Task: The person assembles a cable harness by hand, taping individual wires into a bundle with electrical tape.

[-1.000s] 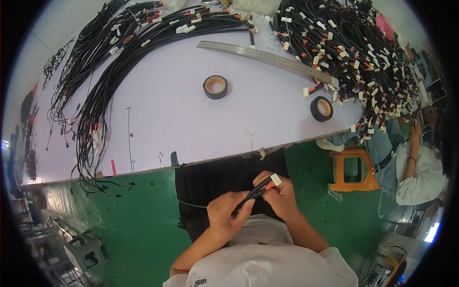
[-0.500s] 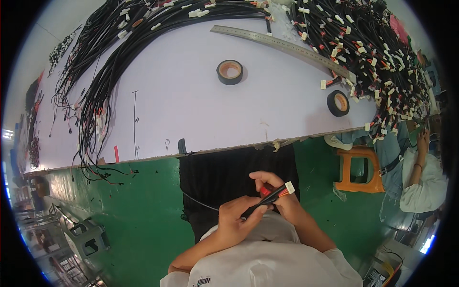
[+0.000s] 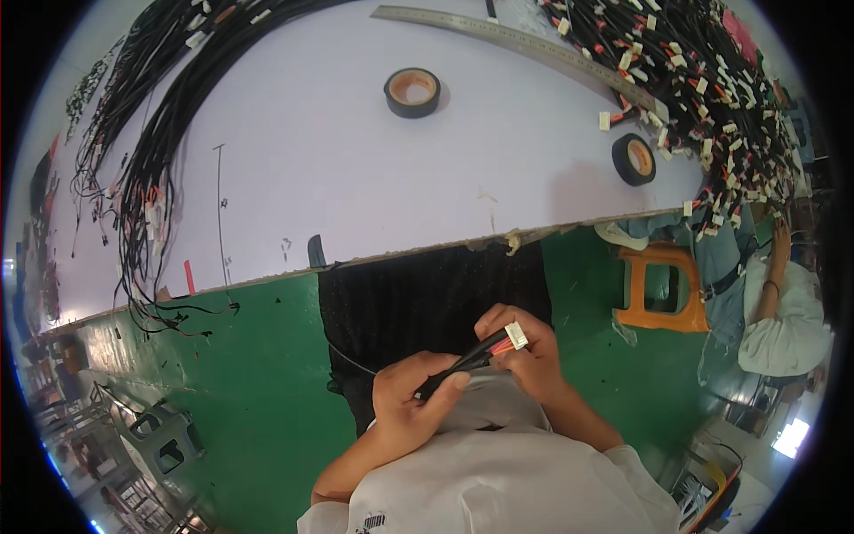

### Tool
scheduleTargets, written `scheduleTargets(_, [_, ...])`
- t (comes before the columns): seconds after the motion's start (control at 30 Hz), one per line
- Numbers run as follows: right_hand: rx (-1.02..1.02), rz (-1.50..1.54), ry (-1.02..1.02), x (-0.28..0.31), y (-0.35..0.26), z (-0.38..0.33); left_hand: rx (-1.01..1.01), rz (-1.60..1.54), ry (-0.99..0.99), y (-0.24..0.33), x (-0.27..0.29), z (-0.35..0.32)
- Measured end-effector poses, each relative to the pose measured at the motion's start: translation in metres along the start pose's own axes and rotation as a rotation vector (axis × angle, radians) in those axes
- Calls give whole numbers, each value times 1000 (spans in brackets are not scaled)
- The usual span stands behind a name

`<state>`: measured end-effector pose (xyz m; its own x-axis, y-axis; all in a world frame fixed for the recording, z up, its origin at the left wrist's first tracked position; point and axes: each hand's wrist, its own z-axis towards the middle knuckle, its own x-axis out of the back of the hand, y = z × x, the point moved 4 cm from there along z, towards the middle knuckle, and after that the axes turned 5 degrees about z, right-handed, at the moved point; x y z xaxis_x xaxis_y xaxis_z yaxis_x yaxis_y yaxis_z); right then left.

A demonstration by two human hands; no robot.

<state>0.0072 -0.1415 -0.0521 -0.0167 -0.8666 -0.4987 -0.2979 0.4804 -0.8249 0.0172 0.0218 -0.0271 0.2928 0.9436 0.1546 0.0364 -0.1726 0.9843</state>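
Note:
In front of my body I hold a black-sheathed wire harness. Its upper end carries a white connector with short red and orange wires behind it. My left hand is closed round the black sheath, thumb along the top. My right hand is closed at the connector end, with its fingers curled behind the harness; part of its grip is hidden. A thin dark cable runs away to the left of my left hand, over a black cloth.
The white table bears two black tape rolls, a steel ruler and harness bundles on both sides. An orange stool and a seated person are at the right; a grey stool stands left.
Both hands and the harness have shifted slightly left and up in view. A red piece seen at my right fingers is now hidden. The table appears higher in the picture.

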Motion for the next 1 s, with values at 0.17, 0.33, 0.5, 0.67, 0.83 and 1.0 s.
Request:
scheduleTargets(0.17, [81, -117, 20, 5, 9, -4, -52, 4, -36, -7, -3, -1])
scheduleTargets(0.33, [3, 78, 15, 2, 24, -2, -136, 45, -143, -2, -10, 1])
scheduleTargets(0.5, [-297, 251, 64, -2, 38, -2, -3, 9, -219, -20, -22, -5])
scheduleTargets(0.67, [-224, 243, -16, -7, 31, 3, 25, 14, -181, -17, -20, -3])
scheduleTargets(0.83, [-233, 357, -250, -13, 22, -5, -2, -13, -140, -12, -15, -1])
scheduleTargets(1.0, [-224, 504, -296, -10, 17, -11, -30, -7, -155, -8, -15, 0])
